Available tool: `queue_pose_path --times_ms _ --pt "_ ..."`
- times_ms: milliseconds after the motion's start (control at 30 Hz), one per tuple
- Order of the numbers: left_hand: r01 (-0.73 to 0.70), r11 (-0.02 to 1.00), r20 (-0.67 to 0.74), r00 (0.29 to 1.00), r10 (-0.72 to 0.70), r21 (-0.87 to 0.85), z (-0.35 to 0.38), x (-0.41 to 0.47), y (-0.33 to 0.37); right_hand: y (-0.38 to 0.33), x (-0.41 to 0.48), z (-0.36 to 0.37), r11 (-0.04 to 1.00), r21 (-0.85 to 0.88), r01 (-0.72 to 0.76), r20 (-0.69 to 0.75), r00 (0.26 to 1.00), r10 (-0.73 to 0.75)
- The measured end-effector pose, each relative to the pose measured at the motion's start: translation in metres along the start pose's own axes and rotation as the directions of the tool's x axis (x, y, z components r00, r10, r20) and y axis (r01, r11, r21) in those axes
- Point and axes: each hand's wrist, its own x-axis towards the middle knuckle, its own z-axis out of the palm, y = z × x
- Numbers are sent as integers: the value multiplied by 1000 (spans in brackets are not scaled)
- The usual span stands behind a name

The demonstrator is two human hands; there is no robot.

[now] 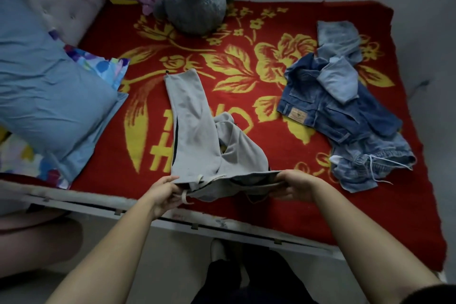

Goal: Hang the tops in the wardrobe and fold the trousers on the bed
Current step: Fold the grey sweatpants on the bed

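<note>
Grey trousers (195, 126) with a dark side stripe lie on the red and yellow flowered bed cover (246, 76), legs pointing away from me, one leg bunched. My left hand (167, 192) pinches the left end of the waistband near its white drawstring. My right hand (293, 186) grips the right end, and the waistband is stretched between them just above the bed's near edge. A heap of blue denim trousers (345, 106) lies crumpled to the right on the cover.
A blue pillow (49, 96) rests at the left over a flowered pillowcase. A grey plush toy (195, 0) sits at the far side by the padded headboard (64, 0). The bed's white frame edge (197, 224) runs in front of me.
</note>
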Motion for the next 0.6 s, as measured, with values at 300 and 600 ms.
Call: queue_pose_path --times_ms 300,600 --pt "118 991 12 993 -117 -62 36 -8 54 -24 17 -20 980 188 -58 -11 998 61" --pt "93 887 25 993 -117 452 76 -12 91 -37 28 -40 992 -14 -128 -36 991 128"
